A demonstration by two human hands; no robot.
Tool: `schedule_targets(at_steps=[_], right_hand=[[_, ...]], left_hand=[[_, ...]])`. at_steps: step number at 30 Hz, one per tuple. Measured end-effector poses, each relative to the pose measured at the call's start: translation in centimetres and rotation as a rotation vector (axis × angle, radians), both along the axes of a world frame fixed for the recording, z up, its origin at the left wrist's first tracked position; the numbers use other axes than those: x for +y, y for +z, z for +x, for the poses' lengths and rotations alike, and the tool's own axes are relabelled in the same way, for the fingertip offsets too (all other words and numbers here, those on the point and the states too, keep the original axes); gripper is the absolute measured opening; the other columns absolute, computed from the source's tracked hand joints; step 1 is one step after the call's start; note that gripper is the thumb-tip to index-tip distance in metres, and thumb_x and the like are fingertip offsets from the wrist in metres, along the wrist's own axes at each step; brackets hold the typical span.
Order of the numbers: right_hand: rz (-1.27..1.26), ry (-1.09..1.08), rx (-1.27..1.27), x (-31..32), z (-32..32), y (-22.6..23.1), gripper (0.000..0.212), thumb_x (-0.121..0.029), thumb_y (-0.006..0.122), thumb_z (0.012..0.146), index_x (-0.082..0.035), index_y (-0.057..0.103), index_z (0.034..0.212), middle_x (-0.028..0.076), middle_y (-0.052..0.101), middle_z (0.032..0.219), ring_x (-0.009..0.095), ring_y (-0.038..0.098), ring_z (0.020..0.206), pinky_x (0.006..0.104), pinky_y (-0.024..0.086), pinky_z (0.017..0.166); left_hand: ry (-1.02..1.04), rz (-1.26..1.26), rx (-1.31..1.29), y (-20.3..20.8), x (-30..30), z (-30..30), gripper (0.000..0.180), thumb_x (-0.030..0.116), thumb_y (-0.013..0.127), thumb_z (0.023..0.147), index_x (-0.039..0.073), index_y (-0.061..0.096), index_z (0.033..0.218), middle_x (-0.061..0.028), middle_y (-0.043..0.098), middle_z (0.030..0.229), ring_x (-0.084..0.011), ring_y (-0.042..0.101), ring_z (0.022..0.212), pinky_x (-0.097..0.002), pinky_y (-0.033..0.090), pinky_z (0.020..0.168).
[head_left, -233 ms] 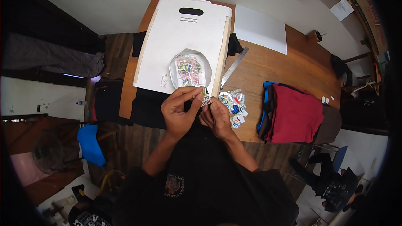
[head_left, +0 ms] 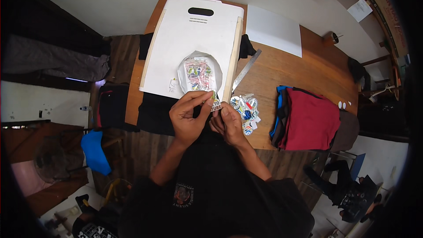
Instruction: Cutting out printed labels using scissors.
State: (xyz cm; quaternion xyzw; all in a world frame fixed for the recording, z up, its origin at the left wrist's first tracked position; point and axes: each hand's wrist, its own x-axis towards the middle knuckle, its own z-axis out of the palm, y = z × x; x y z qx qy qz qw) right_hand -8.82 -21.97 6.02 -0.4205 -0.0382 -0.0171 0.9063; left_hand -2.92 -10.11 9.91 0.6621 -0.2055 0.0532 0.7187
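Observation:
Close in front of my chest, a small printed sticker (head_left: 216,105) with dark lettering and a green patch is pinched between both hands. My left hand (head_left: 188,117) grips its upper left edge between thumb and fingers. My right hand (head_left: 230,123) holds the lower right edge, thumb on top and the other fingers curled under. Just beyond the hands is a round white paper-like ring (head_left: 181,68) on a white board (head_left: 176,31). Inside it lie clear plastic packets of colourful stickers (head_left: 194,72). Beside my right hand, more loose stickers (head_left: 247,111) are heaped on the wooden table (head_left: 269,77).
A metal ruler (head_left: 246,68) lies right of the board. Folded garments, red on top (head_left: 310,119), are stacked at the table's right. A white sheet (head_left: 275,31) and a brown cup (head_left: 330,39) stand further back. Black cloth (head_left: 154,112) shows under the board. Another person (head_left: 352,196) is at lower right.

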Motion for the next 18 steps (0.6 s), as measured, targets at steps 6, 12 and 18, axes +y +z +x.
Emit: schedule_targets(at_steps=[6, 12, 18], right_hand=[[0.012, 0.002, 0.014, 0.07, -0.08, -0.49, 0.037, -0.034, 0.038, 0.106, -0.002, 0.052, 0.097, -0.004, 0.031, 0.050, 0.005, 0.026, 0.041, 0.0225, 0.025, 0.043], [0.014, 0.001, 0.002, 0.08, -0.04, -0.32, 0.037, -0.034, 0.038, 0.106, -0.002, 0.052, 0.097, -0.005, 0.030, 0.050, 0.005, 0.025, 0.041, 0.0226, 0.025, 0.043], [0.024, -0.002, 0.007, 0.27, -0.17, -0.90, 0.036, -0.034, 0.037, 0.106, -0.003, 0.052, 0.095, -0.005, 0.030, 0.050, 0.005, 0.025, 0.041, 0.0225, 0.025, 0.043]], left_hand=[[-0.018, 0.025, 0.012, -0.10, 0.12, -0.14, 0.025, -0.013, 0.066, 0.083, -0.008, 0.069, 0.107, -0.0140, 0.067, 0.100, -0.0152, 0.065, 0.090, -0.0242, 0.052, 0.079], [-0.021, 0.019, 0.002, -0.13, 0.20, -0.18, 0.025, -0.013, 0.066, 0.083, -0.008, 0.068, 0.107, -0.0142, 0.067, 0.100, -0.0154, 0.065, 0.091, -0.0243, 0.052, 0.079], [-0.022, 0.017, -0.004, -0.21, 0.16, -0.15, 0.025, -0.013, 0.066, 0.083, -0.009, 0.068, 0.107, -0.0148, 0.067, 0.100, -0.0156, 0.065, 0.091, -0.0243, 0.052, 0.080]])
